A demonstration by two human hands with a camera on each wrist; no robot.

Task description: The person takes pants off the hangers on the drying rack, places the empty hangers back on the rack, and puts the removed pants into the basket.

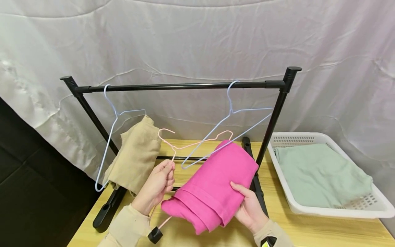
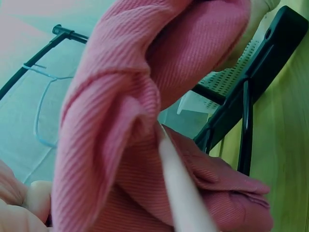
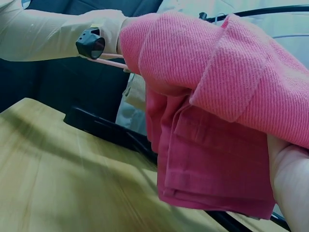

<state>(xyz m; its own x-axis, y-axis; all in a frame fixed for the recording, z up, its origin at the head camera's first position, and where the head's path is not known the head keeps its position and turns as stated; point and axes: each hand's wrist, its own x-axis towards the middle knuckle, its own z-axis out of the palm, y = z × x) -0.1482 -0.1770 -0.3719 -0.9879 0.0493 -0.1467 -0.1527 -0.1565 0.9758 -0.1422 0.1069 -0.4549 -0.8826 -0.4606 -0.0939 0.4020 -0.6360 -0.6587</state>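
Observation:
A folded bright pink cloth (image 1: 216,185) drapes over a pink wire hanger (image 1: 197,142) in front of the rack. My left hand (image 1: 158,183) pinches the hanger's wire just below its hook. On the cloth's right side, my right hand (image 1: 250,207) grips the fabric, thumb on top and fingers hidden beneath. In the left wrist view, the ribbed pink cloth (image 2: 106,111) hangs in folds around a blurred bar of the hanger. The right wrist view shows the cloth's (image 3: 217,159) layers hanging down beside the right hand (image 3: 292,179).
A black rack (image 1: 172,86) stands on the wooden table (image 1: 308,230). From its bar hang a blue hanger with a beige cloth (image 1: 135,154) at left and a bare blue hanger (image 1: 230,111) at right. A white basket (image 1: 284,183) at right holds a pale green cloth (image 1: 321,175).

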